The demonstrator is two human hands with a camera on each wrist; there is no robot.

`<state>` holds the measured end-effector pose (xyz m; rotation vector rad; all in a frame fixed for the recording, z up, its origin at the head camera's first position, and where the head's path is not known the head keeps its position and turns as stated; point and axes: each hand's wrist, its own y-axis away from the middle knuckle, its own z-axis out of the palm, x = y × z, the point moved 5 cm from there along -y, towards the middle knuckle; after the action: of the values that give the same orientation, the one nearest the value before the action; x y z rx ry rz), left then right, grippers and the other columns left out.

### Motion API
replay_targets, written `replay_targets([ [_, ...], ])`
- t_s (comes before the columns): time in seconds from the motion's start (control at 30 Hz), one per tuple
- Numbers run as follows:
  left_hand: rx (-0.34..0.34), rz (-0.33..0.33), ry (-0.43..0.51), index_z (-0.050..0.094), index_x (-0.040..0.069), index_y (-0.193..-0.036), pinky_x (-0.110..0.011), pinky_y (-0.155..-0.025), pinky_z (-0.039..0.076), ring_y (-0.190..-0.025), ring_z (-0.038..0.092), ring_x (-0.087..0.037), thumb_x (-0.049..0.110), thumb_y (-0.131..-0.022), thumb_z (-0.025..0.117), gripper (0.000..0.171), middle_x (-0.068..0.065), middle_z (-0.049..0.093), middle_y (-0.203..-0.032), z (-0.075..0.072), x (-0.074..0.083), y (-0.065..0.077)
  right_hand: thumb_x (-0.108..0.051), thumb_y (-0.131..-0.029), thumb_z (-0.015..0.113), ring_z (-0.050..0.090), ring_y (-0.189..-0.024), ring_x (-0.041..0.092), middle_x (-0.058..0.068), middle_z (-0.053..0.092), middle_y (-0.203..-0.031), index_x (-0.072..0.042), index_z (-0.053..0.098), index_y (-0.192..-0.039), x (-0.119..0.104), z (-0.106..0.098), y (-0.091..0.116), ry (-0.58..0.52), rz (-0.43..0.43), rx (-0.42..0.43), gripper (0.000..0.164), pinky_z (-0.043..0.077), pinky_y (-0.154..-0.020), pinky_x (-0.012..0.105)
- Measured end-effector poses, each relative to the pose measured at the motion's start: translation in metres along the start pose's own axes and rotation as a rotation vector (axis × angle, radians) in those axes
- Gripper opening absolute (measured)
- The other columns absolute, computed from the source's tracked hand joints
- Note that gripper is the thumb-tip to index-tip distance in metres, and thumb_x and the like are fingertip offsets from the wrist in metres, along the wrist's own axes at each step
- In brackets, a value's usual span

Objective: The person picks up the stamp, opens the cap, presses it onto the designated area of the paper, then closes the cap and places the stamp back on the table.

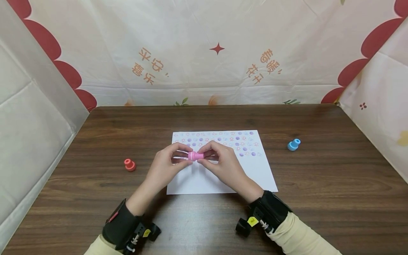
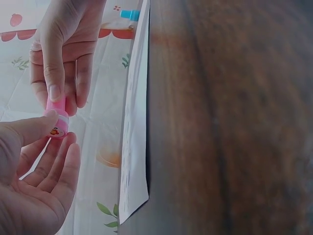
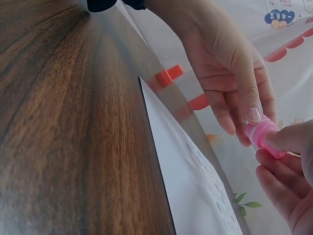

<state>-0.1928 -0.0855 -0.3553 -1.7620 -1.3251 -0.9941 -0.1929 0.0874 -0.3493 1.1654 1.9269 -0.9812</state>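
One pink stamp (image 1: 195, 156) between fingertips (image 2: 55, 92): left hand (image 1: 164, 163), right hand (image 1: 225, 163)

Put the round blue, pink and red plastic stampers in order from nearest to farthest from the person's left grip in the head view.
1. Pink plastic stamper: held by the left grip and right grip.
2. Red plastic stamper: on the brown table, to the person's left.
3. Blue plastic stamper: on the table, right of the white paper.

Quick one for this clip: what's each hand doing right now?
Left hand: pinching the pink stamp by its wide end.
Right hand: pinching the same stamp's narrow end.
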Motion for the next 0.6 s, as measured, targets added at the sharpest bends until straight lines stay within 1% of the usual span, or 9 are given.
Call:
replay_targets([
  [0.23, -0.001, 0.002, 0.003, 0.069, 0.007, -0.112, -0.040, -0.090, 0.060, -0.102, 0.072, -0.025, 0.003, -0.085, 0.077, 0.029, -0.012, 0.071, -0.114, 0.0002, 0.0007, 0.0007, -0.004, -0.084, 0.079, 0.073, -0.090, 0.015, 0.005, 0.073, -0.099, -0.008, 0.066, -0.102, 0.0004, 0.0008, 0.0007, 0.000, 0.006, -0.006, 0.022, 0.060, -0.086, 0.027],
  [0.5, -0.006, -0.001, 0.007, 0.069, 0.007, -0.112, -0.040, -0.091, 0.060, -0.103, 0.071, -0.025, 0.004, -0.084, 0.078, 0.029, -0.012, 0.071, -0.115, 0.0009, 0.0010, 0.0012, -0.004, -0.084, 0.078, 0.073, -0.090, 0.014, 0.005, 0.073, -0.099, -0.008, 0.066, -0.102, 0.0011, 0.0015, 0.0009, -0.002, 0.012, -0.010, 0.022, 0.060, -0.086, 0.027],
  [0.6, -0.008, 0.010, 0.016, 0.069, 0.006, -0.112, -0.039, -0.090, 0.060, -0.103, 0.071, -0.025, 0.003, -0.084, 0.078, 0.030, -0.012, 0.071, -0.115, 0.0013, 0.0022, 0.0015, -0.004, -0.084, 0.078, 0.073, -0.090, 0.014, 0.005, 0.073, -0.099, -0.008, 0.066, -0.102, 0.0014, 0.0016, 0.0008, -0.005, 0.003, -0.010, 0.021, 0.060, -0.086, 0.026],
])
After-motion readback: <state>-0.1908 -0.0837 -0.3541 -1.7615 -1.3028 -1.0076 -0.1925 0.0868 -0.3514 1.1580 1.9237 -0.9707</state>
